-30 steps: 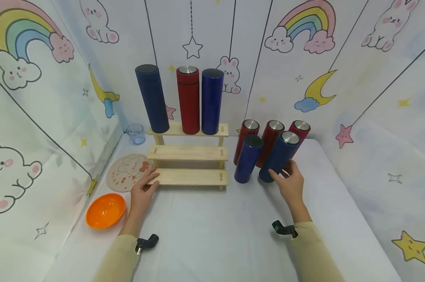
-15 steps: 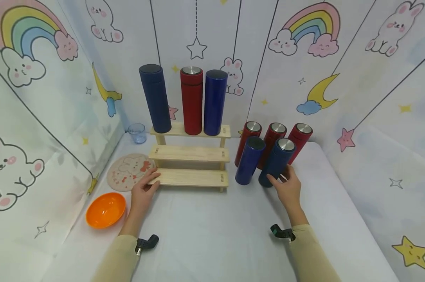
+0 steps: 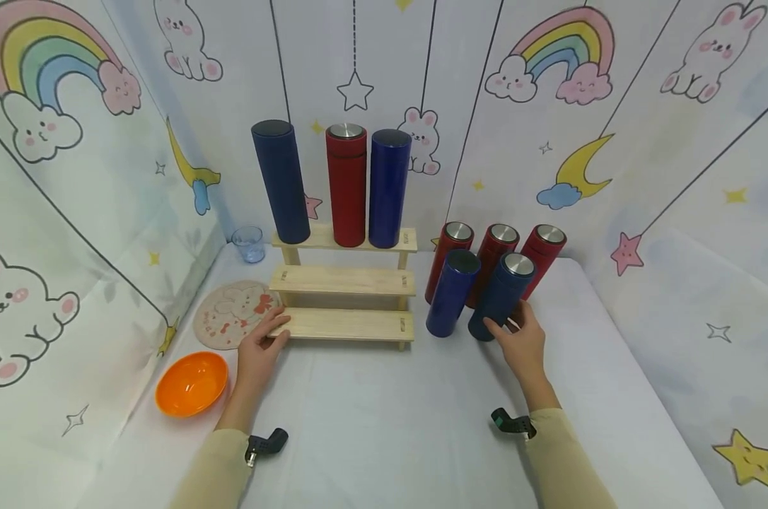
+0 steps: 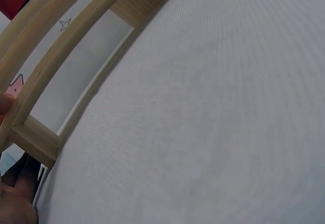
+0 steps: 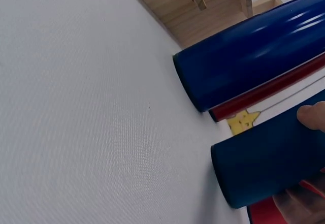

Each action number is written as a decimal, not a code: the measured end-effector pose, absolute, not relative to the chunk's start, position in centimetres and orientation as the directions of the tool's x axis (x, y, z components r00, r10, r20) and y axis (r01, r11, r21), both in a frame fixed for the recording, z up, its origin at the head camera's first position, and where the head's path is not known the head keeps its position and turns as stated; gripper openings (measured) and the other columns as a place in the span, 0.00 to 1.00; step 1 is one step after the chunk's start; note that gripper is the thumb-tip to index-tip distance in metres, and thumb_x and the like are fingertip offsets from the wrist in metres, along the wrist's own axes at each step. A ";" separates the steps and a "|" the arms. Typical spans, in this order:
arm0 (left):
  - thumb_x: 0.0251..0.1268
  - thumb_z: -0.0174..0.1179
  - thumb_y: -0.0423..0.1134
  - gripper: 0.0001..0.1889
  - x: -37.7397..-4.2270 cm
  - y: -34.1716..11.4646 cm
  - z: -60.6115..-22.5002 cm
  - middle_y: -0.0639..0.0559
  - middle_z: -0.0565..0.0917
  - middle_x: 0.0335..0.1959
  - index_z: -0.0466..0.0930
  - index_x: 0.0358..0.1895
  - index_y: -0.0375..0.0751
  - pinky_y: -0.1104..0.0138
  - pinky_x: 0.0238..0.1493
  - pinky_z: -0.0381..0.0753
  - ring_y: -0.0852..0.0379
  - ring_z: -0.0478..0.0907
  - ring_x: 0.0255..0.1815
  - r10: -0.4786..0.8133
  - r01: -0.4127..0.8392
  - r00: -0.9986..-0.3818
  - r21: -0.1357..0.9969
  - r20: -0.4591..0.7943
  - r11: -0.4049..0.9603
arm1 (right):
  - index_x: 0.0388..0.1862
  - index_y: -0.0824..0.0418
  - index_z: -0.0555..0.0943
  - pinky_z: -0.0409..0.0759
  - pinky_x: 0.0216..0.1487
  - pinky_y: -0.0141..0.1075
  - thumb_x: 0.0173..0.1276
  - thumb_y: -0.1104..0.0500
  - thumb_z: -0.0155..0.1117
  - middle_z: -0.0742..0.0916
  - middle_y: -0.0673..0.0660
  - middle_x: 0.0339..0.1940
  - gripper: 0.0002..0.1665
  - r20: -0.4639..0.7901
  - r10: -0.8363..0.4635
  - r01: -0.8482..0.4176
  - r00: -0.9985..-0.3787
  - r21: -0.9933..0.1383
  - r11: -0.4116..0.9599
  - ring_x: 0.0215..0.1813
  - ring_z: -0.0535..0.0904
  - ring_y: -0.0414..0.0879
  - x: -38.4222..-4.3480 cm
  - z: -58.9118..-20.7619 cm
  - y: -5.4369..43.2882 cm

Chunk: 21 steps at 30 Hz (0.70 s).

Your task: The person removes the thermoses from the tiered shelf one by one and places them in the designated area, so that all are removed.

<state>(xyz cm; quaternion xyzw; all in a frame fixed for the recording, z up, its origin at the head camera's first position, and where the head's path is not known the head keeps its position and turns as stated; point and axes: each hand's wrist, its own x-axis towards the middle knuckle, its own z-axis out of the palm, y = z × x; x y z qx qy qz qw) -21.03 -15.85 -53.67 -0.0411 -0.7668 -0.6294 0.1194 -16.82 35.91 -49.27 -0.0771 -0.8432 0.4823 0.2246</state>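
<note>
In the head view, my right hand (image 3: 522,339) grips the lower part of a dark blue thermos flask (image 3: 502,297) with a silver lid. The thumb lies along its near side, and its base is at the table in the right wrist view. My left hand (image 3: 259,346) holds the left end of the lowest board of a three-tier wooden rack (image 3: 342,324). A fingertip (image 4: 5,103) shows against the wood in the left wrist view. Left of the gripped flask stands a brighter blue thermos flask (image 3: 451,293). Red thermos flasks (image 3: 448,258) stand close behind.
The rack's top tier bears a dark blue flask (image 3: 282,184), a red flask (image 3: 348,187) and a bright blue flask (image 3: 389,191). At the left are an orange bowl (image 3: 192,384), a round rabbit-print mat (image 3: 231,322) and a clear glass (image 3: 249,244). A patterned cloth wall surrounds the table.
The dark blue flask and my right hand have shifted slightly left and nearer. The head view has swung a little. My left hand stays at the rack's end.
</note>
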 end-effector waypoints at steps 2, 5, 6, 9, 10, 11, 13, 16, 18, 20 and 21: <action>0.77 0.67 0.27 0.16 -20.9 -15.8 -53.7 0.46 0.78 0.76 0.88 0.63 0.35 0.82 0.60 0.75 0.48 0.69 0.80 -0.082 0.209 -0.970 0.957 0.229 0.203 | 0.78 0.61 0.72 0.79 0.69 0.58 0.70 0.53 0.81 0.84 0.65 0.68 0.43 0.292 0.335 -0.078 -0.896 -0.846 0.528 0.69 0.81 0.62 -16.7 -49.2 36.0; 0.77 0.67 0.28 0.16 -21.0 -15.9 -53.3 0.44 0.78 0.76 0.87 0.63 0.34 0.82 0.60 0.74 0.46 0.68 0.81 -0.070 0.215 -0.969 0.952 0.235 0.216 | 0.79 0.62 0.70 0.78 0.70 0.58 0.71 0.53 0.80 0.83 0.66 0.69 0.44 0.285 0.320 -0.077 -0.904 -0.843 0.533 0.70 0.81 0.63 -16.7 -49.1 36.0; 0.77 0.67 0.28 0.16 -21.2 -16.0 -53.2 0.44 0.78 0.76 0.88 0.63 0.34 0.82 0.60 0.74 0.46 0.68 0.81 -0.070 0.222 -0.968 0.951 0.242 0.218 | 0.79 0.63 0.70 0.78 0.70 0.59 0.72 0.53 0.80 0.83 0.67 0.69 0.44 0.286 0.315 -0.080 -0.905 -0.842 0.534 0.70 0.80 0.64 -16.8 -49.0 36.0; 0.78 0.66 0.28 0.16 -21.5 -16.0 -53.0 0.46 0.78 0.76 0.88 0.63 0.35 0.81 0.60 0.74 0.47 0.69 0.80 -0.074 0.235 -0.964 0.947 0.257 0.219 | 0.81 0.63 0.69 0.76 0.72 0.58 0.73 0.53 0.79 0.82 0.67 0.71 0.44 0.290 0.313 -0.085 -0.904 -0.841 0.535 0.72 0.79 0.65 -16.8 -48.7 35.8; 0.77 0.67 0.28 0.16 -21.6 -16.0 -52.9 0.46 0.78 0.76 0.88 0.63 0.36 0.81 0.60 0.75 0.48 0.69 0.80 -0.077 0.239 -0.962 0.946 0.261 0.220 | 0.81 0.63 0.69 0.76 0.72 0.58 0.73 0.53 0.78 0.81 0.67 0.71 0.44 0.300 0.318 -0.090 -0.899 -0.838 0.538 0.72 0.78 0.65 -16.7 -48.5 35.7; 0.77 0.67 0.28 0.16 -21.7 -16.1 -52.9 0.46 0.78 0.76 0.88 0.63 0.36 0.81 0.60 0.75 0.48 0.69 0.80 -0.080 0.239 -0.962 0.946 0.261 0.217 | 0.81 0.63 0.68 0.76 0.72 0.57 0.73 0.54 0.78 0.81 0.67 0.71 0.44 0.313 0.325 -0.097 -0.892 -0.837 0.539 0.72 0.78 0.65 -16.7 -48.2 35.6; 0.76 0.67 0.27 0.16 -21.8 -16.1 -52.9 0.46 0.78 0.76 0.88 0.63 0.36 0.81 0.59 0.75 0.49 0.70 0.80 -0.082 0.237 -0.963 0.948 0.259 0.213 | 0.82 0.63 0.69 0.76 0.73 0.54 0.73 0.55 0.78 0.82 0.66 0.71 0.44 0.351 0.344 -0.115 -0.871 -0.826 0.552 0.72 0.78 0.63 -16.5 -47.5 35.4; 0.76 0.67 0.27 0.16 -21.7 -16.2 -52.9 0.46 0.78 0.76 0.88 0.63 0.36 0.82 0.59 0.75 0.49 0.69 0.80 -0.082 0.225 -0.966 0.951 0.247 0.213 | 0.82 0.61 0.70 0.77 0.72 0.48 0.72 0.58 0.79 0.83 0.63 0.70 0.44 0.426 0.356 -0.162 -0.832 -0.800 0.577 0.71 0.80 0.59 -16.2 -45.9 35.3; 0.76 0.67 0.27 0.16 -21.5 -16.1 -53.1 0.46 0.78 0.76 0.88 0.63 0.36 0.82 0.59 0.75 0.50 0.69 0.80 -0.085 0.217 -0.967 0.953 0.239 0.213 | 0.82 0.59 0.71 0.78 0.71 0.45 0.71 0.61 0.79 0.83 0.61 0.70 0.43 0.477 0.350 -0.204 -0.806 -0.780 0.592 0.70 0.81 0.56 -16.1 -44.9 35.5; 0.76 0.67 0.27 0.16 -21.3 -16.0 -53.2 0.46 0.78 0.76 0.89 0.63 0.37 0.82 0.58 0.75 0.50 0.69 0.80 -0.090 0.212 -0.968 0.955 0.234 0.210 | 0.81 0.61 0.71 0.77 0.71 0.45 0.71 0.65 0.78 0.84 0.62 0.69 0.43 0.513 0.340 -0.240 -0.788 -0.764 0.599 0.70 0.81 0.56 -15.9 -43.4 35.3; 0.76 0.67 0.27 0.16 -21.2 -16.0 -53.3 0.46 0.78 0.76 0.89 0.63 0.37 0.82 0.57 0.75 0.51 0.69 0.80 -0.092 0.210 -0.968 0.955 0.233 0.209 | 0.81 0.63 0.72 0.77 0.71 0.46 0.70 0.66 0.78 0.84 0.63 0.69 0.42 0.530 0.334 -0.258 -0.779 -0.757 0.600 0.70 0.81 0.55 -15.7 -42.4 35.0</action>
